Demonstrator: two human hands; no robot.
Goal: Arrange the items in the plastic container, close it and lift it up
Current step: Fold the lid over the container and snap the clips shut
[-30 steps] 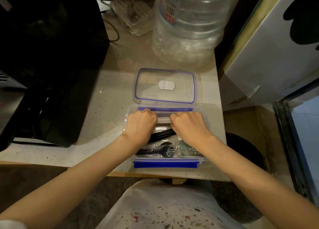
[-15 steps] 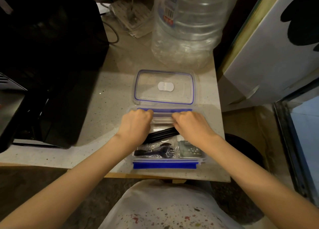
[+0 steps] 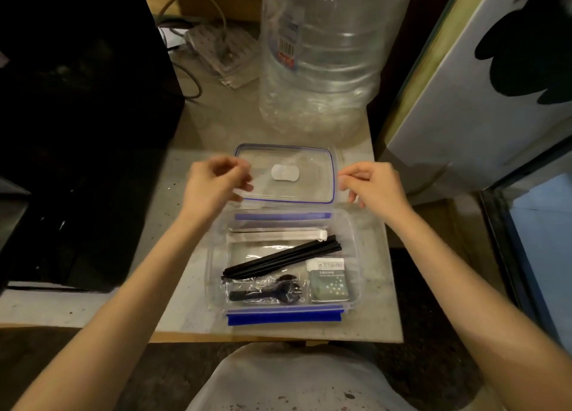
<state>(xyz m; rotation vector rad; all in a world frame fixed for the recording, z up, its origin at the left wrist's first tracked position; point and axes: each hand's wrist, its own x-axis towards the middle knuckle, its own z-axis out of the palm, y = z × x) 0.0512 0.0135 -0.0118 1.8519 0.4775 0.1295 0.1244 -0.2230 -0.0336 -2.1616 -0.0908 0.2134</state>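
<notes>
Clear rectangular plastic container w/ blue clip flaps [image 3: 356,256] sits open near the front edge of the speckled grey counter [image 3: 185,287]. Inside, near to far: black plastic fork in clear wrap [image 3: 266,293] w/ green-white sachet [image 3: 329,282] to its right, bundle of black straws [image 3: 281,260] lying diagonal, white paper-wrapped stick [image 3: 278,235] along the far wall. Just beyond lies the clear blue-rimmed lid [image 3: 297,191], flat on the counter. Left hand [image 3: 213,184] at lid's left edge, right hand [image 3: 376,184] at its right edge, both w/ fingers curled narrow; blurred, so cannot tell if they grip it. Further back stands a large clear water bottle [image 3: 322,54].
</notes>
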